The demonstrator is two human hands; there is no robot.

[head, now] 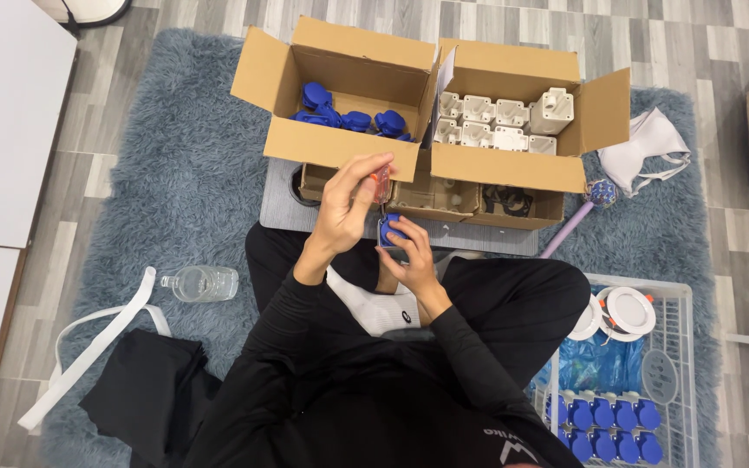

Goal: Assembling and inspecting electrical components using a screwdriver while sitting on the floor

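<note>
just before the open cardboard box (340, 143), the left hand (344, 212) pinches a small orange part (381, 184); the right hand (409, 256) cradles a blue plastic piece (391, 230), seemingly light, rigid, best gripped by its edges.

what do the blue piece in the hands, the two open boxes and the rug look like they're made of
Blue piece, held by the right hand: looks like moulded plastic, smooth with a slight sheen.
Open boxes: corrugated cardboard, matte brown with folded flaps.
Rug: long-pile synthetic or faux fur by its shaggy grey-blue tufts; the fibre cannot be told.
The left hand holds a small orange and clear part, probably plastic too.
</note>
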